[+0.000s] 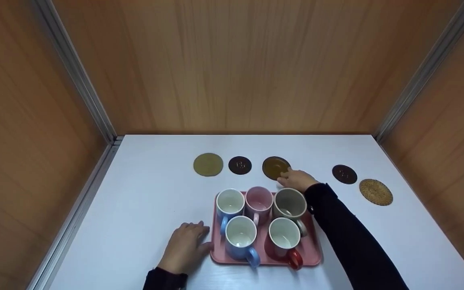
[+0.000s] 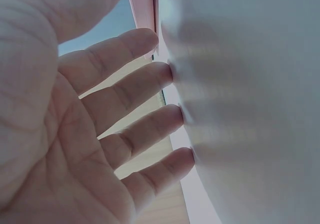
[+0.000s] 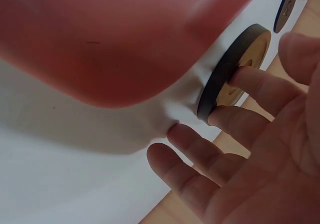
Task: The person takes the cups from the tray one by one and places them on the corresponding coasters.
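A pink tray (image 1: 265, 253) carries several mugs: a white-and-blue one (image 1: 229, 203), a pink one (image 1: 259, 201), a grey one (image 1: 289, 202), a blue one (image 1: 241, 235) and a red one (image 1: 284, 237). My left hand (image 1: 197, 235) lies flat on the white table, against the tray's left edge; its straight fingers (image 2: 150, 79) press the tabletop. Reaching past the grey mug, my right hand (image 1: 286, 176) touches the near rim of a round brown coaster (image 1: 274, 166). In the right wrist view two fingertips (image 3: 250, 79) rest on the coaster's dark edge (image 3: 220, 84), with the thumb apart.
More coasters lie in a row behind the tray: a gold one (image 1: 208, 164), a dark one (image 1: 240, 165), another dark one (image 1: 344, 174) and a woven one (image 1: 375, 192). Wooden walls close in the back and both sides of the table (image 1: 143, 193).
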`<state>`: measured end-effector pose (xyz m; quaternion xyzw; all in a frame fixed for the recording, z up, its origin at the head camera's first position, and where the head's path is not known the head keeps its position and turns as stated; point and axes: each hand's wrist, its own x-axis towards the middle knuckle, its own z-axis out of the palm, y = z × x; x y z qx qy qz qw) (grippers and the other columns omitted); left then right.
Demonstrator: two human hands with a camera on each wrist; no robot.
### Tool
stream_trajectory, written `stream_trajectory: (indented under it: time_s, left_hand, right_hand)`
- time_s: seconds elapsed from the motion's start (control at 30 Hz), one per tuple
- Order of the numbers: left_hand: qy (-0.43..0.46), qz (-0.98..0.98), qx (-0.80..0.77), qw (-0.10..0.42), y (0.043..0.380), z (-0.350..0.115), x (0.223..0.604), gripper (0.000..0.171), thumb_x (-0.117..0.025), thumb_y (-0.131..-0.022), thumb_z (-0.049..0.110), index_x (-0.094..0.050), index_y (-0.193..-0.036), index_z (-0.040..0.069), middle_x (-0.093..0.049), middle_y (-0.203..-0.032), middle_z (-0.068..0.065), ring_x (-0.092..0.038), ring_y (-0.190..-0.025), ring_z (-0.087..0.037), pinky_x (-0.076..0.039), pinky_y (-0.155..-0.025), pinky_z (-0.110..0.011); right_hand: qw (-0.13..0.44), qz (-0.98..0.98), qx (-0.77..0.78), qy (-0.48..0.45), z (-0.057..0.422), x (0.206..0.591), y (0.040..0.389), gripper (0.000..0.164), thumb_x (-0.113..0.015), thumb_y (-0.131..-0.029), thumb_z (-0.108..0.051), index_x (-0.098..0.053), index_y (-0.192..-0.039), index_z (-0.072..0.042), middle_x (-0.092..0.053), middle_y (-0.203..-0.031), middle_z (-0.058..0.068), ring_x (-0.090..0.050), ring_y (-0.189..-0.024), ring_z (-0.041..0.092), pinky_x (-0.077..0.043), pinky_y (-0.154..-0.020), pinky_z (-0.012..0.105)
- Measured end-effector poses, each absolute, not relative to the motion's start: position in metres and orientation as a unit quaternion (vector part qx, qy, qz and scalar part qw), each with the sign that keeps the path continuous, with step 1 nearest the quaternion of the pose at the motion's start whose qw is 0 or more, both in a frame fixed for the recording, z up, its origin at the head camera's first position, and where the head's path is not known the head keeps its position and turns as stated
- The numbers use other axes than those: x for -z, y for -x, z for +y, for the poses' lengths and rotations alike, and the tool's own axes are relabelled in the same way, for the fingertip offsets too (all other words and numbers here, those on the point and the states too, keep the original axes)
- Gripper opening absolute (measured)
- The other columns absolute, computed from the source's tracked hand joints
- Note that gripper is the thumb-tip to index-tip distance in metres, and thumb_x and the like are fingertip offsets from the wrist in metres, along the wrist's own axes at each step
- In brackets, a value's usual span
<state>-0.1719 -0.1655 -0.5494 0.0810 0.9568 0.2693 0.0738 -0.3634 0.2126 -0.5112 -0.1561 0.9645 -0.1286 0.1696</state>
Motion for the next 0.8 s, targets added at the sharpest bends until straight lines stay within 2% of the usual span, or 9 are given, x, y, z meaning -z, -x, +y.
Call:
stream_trajectory:
  time_s: [0.13, 0.23, 0.37, 0.53, 0.63, 0.8]
  left_hand:
    - [-0.076, 0.955, -0.275, 0.076, 0.171, -0.166, 0.549, 0.049, -0.082, -0.093, 0.04, -0.076, -0.132, 0.011, -0.07, -0.143, -0.018, -0.059, -0.138, -0.041, -0.044, -0.118, -0.065]
    - [-0.079, 0.955, -0.277, 0.07, 0.17, -0.166, 0.549, 0.049, -0.082, -0.093, 0.039, -0.076, -0.132, 0.01, -0.07, -0.142, -0.019, -0.059, -0.137, -0.042, -0.044, -0.118, -0.065]
    - [-0.088, 0.956, -0.275, 0.055, 0.169, -0.167, 0.548, 0.05, -0.082, -0.093, 0.038, -0.075, -0.132, 0.007, -0.071, -0.139, -0.021, -0.061, -0.135, -0.042, -0.045, -0.117, -0.064]
    - [-0.089, 0.958, -0.268, 0.041, 0.17, -0.168, 0.548, 0.053, -0.083, -0.092, 0.039, -0.074, -0.132, 0.004, -0.073, -0.134, -0.021, -0.063, -0.13, -0.041, -0.047, -0.114, -0.063]
    - [-0.08, 0.958, -0.27, 0.046, 0.173, -0.169, 0.548, 0.055, -0.083, -0.092, 0.039, -0.074, -0.133, 0.004, -0.074, -0.133, -0.02, -0.063, -0.13, -0.039, -0.048, -0.115, -0.062]
    - [-0.081, 0.956, -0.278, 0.045, 0.175, -0.171, 0.55, 0.053, -0.083, -0.092, 0.039, -0.075, -0.131, 0.004, -0.073, -0.135, -0.021, -0.062, -0.132, -0.04, -0.047, -0.115, -0.063]
  right_hand:
    - [0.176, 0.962, 0.141, 0.157, 0.217, 0.511, 0.361, 0.063, -0.039, -0.114, -0.04, -0.041, -0.161, 0.002, -0.028, -0.169, 0.036, -0.034, -0.155, 0.054, -0.031, -0.129, 0.063]
    - [0.163, 0.962, 0.16, 0.15, 0.227, 0.511, 0.358, 0.064, -0.04, -0.115, -0.039, -0.038, -0.162, 0.005, -0.025, -0.169, 0.038, -0.033, -0.155, 0.055, -0.03, -0.129, 0.065]
    - [0.109, 0.976, 0.154, 0.113, 0.252, 0.509, 0.354, 0.064, -0.042, -0.114, -0.037, -0.042, -0.158, 0.01, -0.036, -0.164, 0.038, -0.034, -0.153, 0.058, -0.03, -0.128, 0.066]
    - [0.05, 0.991, 0.122, 0.037, 0.294, 0.507, 0.347, 0.064, -0.047, -0.111, -0.037, -0.05, -0.148, 0.016, -0.052, -0.149, 0.041, -0.05, -0.139, 0.061, -0.044, -0.116, 0.069]
    - [0.054, 0.991, 0.119, 0.007, 0.316, 0.509, 0.343, 0.067, -0.047, -0.111, -0.037, -0.05, -0.145, 0.02, -0.054, -0.143, 0.045, -0.052, -0.132, 0.065, -0.048, -0.11, 0.071]
    - [0.1, 0.987, 0.127, -0.004, 0.337, 0.518, 0.335, 0.068, -0.042, -0.112, -0.036, -0.049, -0.14, 0.026, -0.053, -0.14, 0.049, -0.055, -0.128, 0.064, -0.05, -0.108, 0.07]
